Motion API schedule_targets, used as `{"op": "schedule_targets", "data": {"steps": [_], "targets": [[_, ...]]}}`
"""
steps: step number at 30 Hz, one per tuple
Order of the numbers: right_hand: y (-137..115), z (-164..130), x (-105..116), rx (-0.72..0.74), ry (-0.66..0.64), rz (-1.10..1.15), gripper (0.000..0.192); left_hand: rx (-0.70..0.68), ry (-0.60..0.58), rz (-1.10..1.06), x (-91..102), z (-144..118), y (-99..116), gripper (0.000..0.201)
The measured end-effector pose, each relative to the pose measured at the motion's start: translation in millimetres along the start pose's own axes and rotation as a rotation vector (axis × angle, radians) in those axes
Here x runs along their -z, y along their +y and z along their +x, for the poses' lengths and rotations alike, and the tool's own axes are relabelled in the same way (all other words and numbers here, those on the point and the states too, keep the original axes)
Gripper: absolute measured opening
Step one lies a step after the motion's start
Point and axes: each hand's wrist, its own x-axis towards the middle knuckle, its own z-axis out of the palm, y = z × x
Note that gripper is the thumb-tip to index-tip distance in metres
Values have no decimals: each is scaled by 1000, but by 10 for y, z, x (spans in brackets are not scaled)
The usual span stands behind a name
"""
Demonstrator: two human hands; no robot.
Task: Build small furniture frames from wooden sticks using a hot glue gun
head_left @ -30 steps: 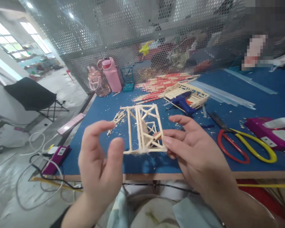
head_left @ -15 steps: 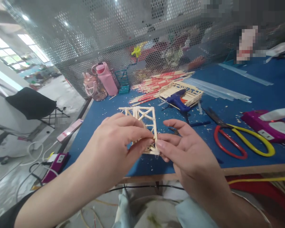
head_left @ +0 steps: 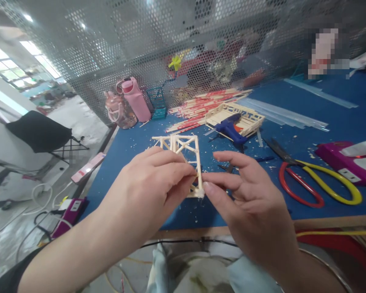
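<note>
Far to my left, off the table, I see a black chair on the floor and a purple power strip with white cables below the table's edge. At the back left of the blue table stand two pink bottles against the metal mesh screen.

My left hand is closed in a pinch, thumb and fingers pressed on the near right corner of a small frame of sticks. The frame is held just above the near part of the table, tilted, its far end pointing away from me. My right hand meets it from the other side: the thumb tip touches the same corner, while the other fingers are spread loosely and grip nothing.

Behind the frame lies a heap of red and pale sticks, then a blue glue gun resting on a second stick frame. Clear glue sticks lie farther right. Near my right hand lie scissors with red and yellow handles, and beyond them a purple box at the right edge.
</note>
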Motion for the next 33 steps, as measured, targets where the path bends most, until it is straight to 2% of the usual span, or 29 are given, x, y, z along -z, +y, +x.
{"op": "schedule_targets", "data": {"steps": [3, 11, 14, 16, 19, 21, 23, 25, 27, 29, 31, 33], "targets": [[28, 5, 17, 79, -19, -90, 6, 0, -8, 6, 5, 7, -9, 16], [95, 17, 30, -55, -30, 11, 9, 59, 4, -54, -1, 41, -13, 18], [107, 20, 40, -66, -55, -14, 14, 123, -2, -96, 9, 73, -37, 21], [120, 19, 58, -57, -49, -69, 17, 197, 34, -118, 40, 71, -67, 21], [170, 12, 114, -49, 15, -155, 23, 389, 234, -140, 75, -31, -97, 20], [229, 7, 173, -61, 66, -176, 27, 514, 465, -203, 18, -184, -81, 23], [296, 6, 239, -91, 82, -189, 25, 584, 723, -335, -142, -380, -30, 26], [354, 15, 291, -119, 63, -211, 17, 678, 812, -492, -383, -568, 42, 36], [387, 31, 312, -115, 47, -218, 10, 797, 693, -573, -634, -688, 113, 52], [398, 51, 302, -74, 81, -175, 14, 886, 537, -558, -820, -710, 157, 61], [396, 65, 284, -44, 96, -120, 19, 950, 405, -500, -908, -652, 158, 57], [399, 66, 295, -50, 66, -97, 19, 995, 319, -481, -915, -564, 113, 41]]}}
